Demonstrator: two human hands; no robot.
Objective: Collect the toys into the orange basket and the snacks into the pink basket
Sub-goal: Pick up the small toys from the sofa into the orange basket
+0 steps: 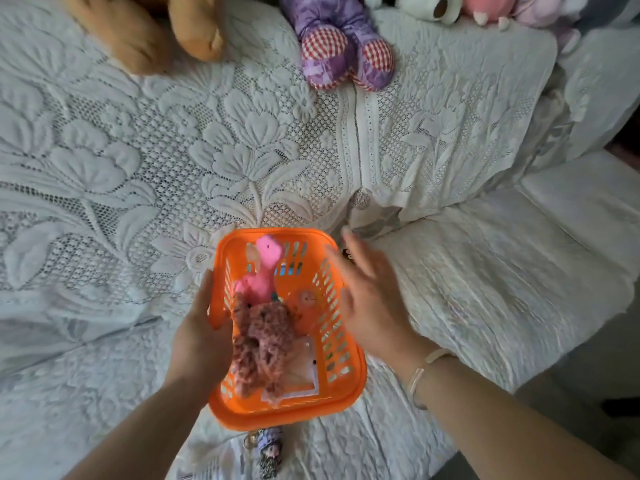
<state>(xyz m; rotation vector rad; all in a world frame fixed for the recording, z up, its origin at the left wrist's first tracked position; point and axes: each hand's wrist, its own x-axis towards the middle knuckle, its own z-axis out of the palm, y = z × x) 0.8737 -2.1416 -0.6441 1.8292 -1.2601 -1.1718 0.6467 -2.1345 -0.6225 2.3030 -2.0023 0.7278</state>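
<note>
The orange basket (pixel 349 372) is at the middle of the view over the white lace cover. Inside it lie a pink plush toy (pixel 265 268), a brownish-pink crocheted toy (pixel 263 344) and a small round orange toy (pixel 306 299). My left hand (pixel 199 334) grips the basket's left rim, thumb inside. My right hand (pixel 367 296) hovers over the basket's right rim with its fingers spread and blurred, holding nothing. A small doll keychain (pixel 268 452) lies just below the basket. The pink basket is out of view.
Big plush toys sit along the top edge: a tan one (pixel 145 29), a purple one with checked feet (pixel 343 46), a white one (pixel 429 5) and a pink one (pixel 491 8). The lace-covered sofa seat (pixel 138 150) spreads left; a cushioned part (pixel 502 271) lies right.
</note>
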